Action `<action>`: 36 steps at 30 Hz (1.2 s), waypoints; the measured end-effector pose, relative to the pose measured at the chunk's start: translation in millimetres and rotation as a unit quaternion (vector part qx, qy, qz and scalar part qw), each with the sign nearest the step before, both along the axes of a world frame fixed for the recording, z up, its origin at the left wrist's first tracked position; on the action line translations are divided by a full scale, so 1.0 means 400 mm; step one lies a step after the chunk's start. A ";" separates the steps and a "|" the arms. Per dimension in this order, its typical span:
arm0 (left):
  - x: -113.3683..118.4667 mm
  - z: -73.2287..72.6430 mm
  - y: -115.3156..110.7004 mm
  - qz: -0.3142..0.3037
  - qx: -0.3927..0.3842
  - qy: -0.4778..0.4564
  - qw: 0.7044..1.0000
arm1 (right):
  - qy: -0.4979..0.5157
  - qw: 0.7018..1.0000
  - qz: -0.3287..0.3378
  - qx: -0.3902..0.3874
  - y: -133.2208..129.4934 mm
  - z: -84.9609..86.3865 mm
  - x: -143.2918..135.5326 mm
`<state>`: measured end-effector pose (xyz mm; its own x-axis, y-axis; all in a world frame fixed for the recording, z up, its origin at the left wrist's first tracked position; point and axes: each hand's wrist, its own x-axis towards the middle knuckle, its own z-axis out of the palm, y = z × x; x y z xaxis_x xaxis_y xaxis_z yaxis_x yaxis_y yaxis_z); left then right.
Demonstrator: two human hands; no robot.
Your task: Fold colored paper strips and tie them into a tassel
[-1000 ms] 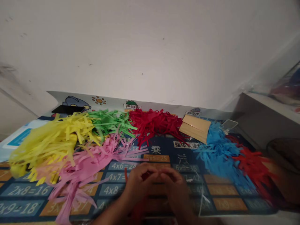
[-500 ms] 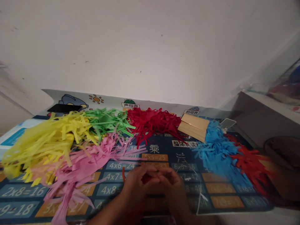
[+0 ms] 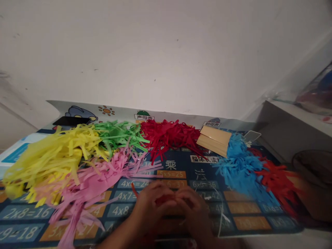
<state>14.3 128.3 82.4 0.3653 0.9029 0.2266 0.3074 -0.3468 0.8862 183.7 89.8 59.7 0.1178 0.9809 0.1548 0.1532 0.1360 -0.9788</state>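
My left hand [image 3: 151,204] is closed, its fingers curled around red paper [image 3: 165,199] that shows between thumb and fingers. A thin red strip end [image 3: 134,190] sticks out past its knuckles. My right hand [image 3: 193,207] meets it fingertip to fingertip in a pinch; whatever sits between those tips is too small and dim to make out. Both hands are just above a dark blue printed mat [image 3: 172,174] with multiplication tables. To their left lies a pink paper-strip bundle [image 3: 100,183]. A thin white cord [image 3: 222,207] curves over the mat beside my right hand.
Yellow [image 3: 52,155], green [image 3: 119,133] and red [image 3: 171,135] fringe bundles line the back. A tan cardboard piece [image 3: 214,140] rests by blue fringe [image 3: 241,166] and orange-red fringe [image 3: 278,185]. A dark phone-like slab [image 3: 71,121] lies back left; a grey box [image 3: 293,135] stands right.
My hands stay joined at the fingertips and have shifted only slightly. The red strip end by my left hand now leans further left, and more red paper shows inside that hand.
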 end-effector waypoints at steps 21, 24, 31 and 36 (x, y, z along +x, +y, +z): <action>-0.005 0.007 -0.023 -0.015 0.227 0.030 0.973 | -0.150 0.983 -0.040 0.094 -0.042 0.014 0.000; 0.004 0.000 -0.023 -0.020 0.236 0.035 0.971 | -0.180 0.977 -0.038 0.108 -0.048 0.004 0.000; 0.025 -0.017 -0.027 -0.028 0.146 0.132 0.980 | -0.245 0.961 -0.003 0.126 -0.036 0.005 0.049; -0.024 0.003 -0.006 -0.006 -0.016 0.035 0.999 | -0.416 0.890 0.185 0.033 -0.026 -0.016 0.175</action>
<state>4.6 125.9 83.6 0.3901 0.9047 0.1711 0.3648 -0.3224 0.8735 253.6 79.5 53.4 -0.3944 0.9139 0.0957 0.7538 0.3814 -0.5351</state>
